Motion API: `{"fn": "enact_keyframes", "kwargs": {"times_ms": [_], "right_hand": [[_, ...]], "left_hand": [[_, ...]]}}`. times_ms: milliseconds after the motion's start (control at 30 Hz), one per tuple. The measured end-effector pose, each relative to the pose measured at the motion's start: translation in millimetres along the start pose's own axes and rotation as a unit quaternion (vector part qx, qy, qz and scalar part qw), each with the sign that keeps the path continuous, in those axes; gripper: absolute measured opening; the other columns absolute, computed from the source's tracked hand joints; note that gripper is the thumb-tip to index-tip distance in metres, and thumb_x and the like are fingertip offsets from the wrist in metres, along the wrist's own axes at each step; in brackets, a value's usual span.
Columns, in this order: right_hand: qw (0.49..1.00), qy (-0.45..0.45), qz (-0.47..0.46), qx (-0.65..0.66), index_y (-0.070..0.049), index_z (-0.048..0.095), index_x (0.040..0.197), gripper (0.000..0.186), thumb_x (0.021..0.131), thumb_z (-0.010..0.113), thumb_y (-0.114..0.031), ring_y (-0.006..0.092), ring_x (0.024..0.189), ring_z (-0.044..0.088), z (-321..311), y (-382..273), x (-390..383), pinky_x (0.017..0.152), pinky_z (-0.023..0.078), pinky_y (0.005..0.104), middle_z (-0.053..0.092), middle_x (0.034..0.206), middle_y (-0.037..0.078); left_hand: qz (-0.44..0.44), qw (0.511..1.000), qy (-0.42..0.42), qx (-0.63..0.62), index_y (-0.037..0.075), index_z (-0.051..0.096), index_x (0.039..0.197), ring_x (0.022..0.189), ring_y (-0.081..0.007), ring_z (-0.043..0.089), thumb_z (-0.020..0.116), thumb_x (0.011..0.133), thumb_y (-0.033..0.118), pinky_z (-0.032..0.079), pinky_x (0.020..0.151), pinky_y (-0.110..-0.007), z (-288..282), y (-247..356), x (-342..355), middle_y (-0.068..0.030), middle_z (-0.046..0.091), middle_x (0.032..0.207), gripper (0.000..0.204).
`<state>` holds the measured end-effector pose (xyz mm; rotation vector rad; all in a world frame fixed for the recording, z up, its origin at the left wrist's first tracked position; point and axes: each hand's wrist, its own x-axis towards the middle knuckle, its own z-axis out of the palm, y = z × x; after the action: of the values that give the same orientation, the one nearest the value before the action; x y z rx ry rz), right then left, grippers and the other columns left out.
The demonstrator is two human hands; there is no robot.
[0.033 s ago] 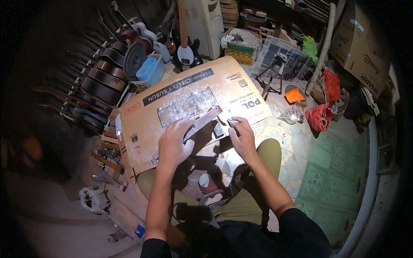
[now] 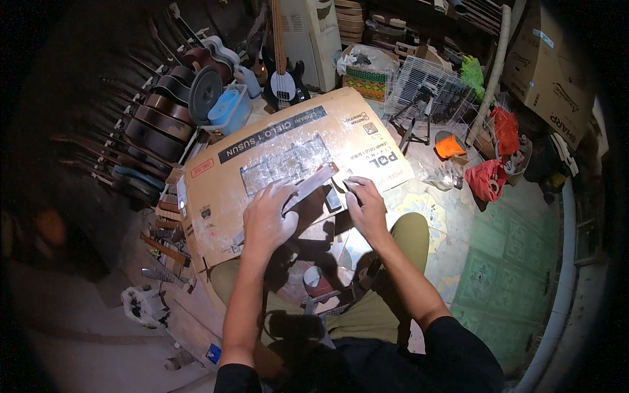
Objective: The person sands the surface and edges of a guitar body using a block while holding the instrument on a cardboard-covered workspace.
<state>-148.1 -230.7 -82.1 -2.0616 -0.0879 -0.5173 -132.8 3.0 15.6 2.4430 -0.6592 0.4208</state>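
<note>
My left hand (image 2: 270, 213) is closed around a long, flat, greyish bar (image 2: 312, 186) that slants up to the right. The bar's far end has a brown tip, and its lower part is hidden by my hand. My right hand (image 2: 365, 204) has thumb and fingers brought together near that tip; what they pinch is too small to make out. Between the hands, a small dark block (image 2: 333, 198) lies at the near edge of a large brown cardboard sheet (image 2: 216, 180). Pale dust marks the sheet, which lies in front of my knees.
Several guitars (image 2: 157, 111) stand racked at the left, beside a tub with a blue container (image 2: 225, 105). A black bass guitar (image 2: 283, 85) stands behind the sheet. Beyond it to the right are a wire cage (image 2: 429, 88), an orange object (image 2: 449, 145) and red bags (image 2: 487, 178).
Both hands have shifted very slightly, the left one a little to the right and the right one a little to the left. Their holds look the same.
</note>
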Motion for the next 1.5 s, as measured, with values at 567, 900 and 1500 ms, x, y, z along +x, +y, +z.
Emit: {"fn": "enact_keyframes", "kwargs": {"times_ms": [567, 900, 1500], "right_hand": [[0.972, 0.036, -0.107, -0.207, -0.006, 0.065, 0.112, 0.032, 0.081, 0.061, -0.005, 0.0299, 0.086, 0.057, 39.5, -11.8, 54.0, 0.075, 0.048, 0.0421, 0.063, 0.119, 0.008], [0.972, 0.026, -0.086, -0.218, -0.006, 0.066, 0.107, 0.029, 0.079, 0.060, -0.002, 0.0309, 0.088, 0.058, 52.5, -31.4, 22.8, 0.075, 0.048, 0.0428, 0.065, 0.115, 0.008], [0.969, 0.042, -0.083, -0.227, -0.008, 0.066, 0.107, 0.033, 0.077, 0.058, 0.002, 0.0313, 0.082, 0.058, 42.1, -29.7, 48.4, 0.073, 0.047, 0.0404, 0.067, 0.116, 0.010]], "left_hand": [[-0.082, 0.991, 0.049, 0.089, 0.016, 0.068, 0.091, 0.075, -0.0313, 0.067, 0.081, 0.069, 0.022, 0.051, 0.062, -0.041, 23.1, -13.8, 13.8, -0.0065, 0.069, 0.086, 0.025], [-0.115, 0.990, 0.055, 0.064, 0.017, 0.069, 0.090, 0.075, -0.0292, 0.068, 0.083, 0.067, 0.023, 0.052, 0.064, -0.038, 19.2, -14.4, 12.8, -0.0046, 0.069, 0.084, 0.027], [-0.112, 0.990, 0.061, 0.057, 0.019, 0.070, 0.090, 0.076, -0.0281, 0.068, 0.081, 0.068, 0.025, 0.052, 0.064, -0.038, 20.9, -13.4, 13.2, -0.0025, 0.070, 0.087, 0.025]]}}
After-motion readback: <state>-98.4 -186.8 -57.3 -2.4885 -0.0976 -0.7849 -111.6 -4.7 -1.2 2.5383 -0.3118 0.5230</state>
